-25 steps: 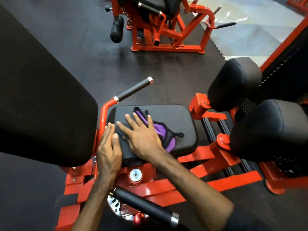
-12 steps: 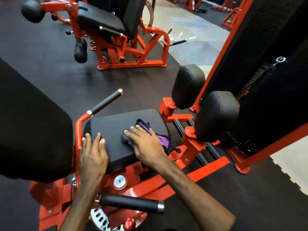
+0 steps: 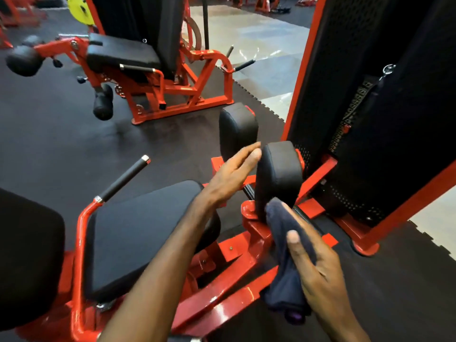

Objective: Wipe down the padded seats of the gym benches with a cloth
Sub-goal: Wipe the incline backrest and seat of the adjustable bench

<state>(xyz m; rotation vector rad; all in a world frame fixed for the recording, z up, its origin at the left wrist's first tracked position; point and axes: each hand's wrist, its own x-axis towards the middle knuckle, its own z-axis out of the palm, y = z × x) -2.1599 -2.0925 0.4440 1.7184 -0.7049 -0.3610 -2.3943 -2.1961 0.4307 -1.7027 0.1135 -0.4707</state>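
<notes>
The left forearm (image 3: pixel 158 267) covers the right-hand part of the seat pad (image 3: pixel 138 233). The cloth (image 3: pixel 287 255) hides the right hand's (image 3: pixel 318 270) palm and the lower edge of the near leg pad (image 3: pixel 278 174). The back pad (image 3: pixel 27 255) is cut off at the frame's left edge. The yellow weight plate (image 3: pixel 77 7), upper left, is blurred and cropped.

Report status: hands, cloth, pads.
Right hand gripping the dark cloth below the near upright pad. Left hand open, fingers at that pad's edge. Seat pad bare. Nothing blocking.
</notes>
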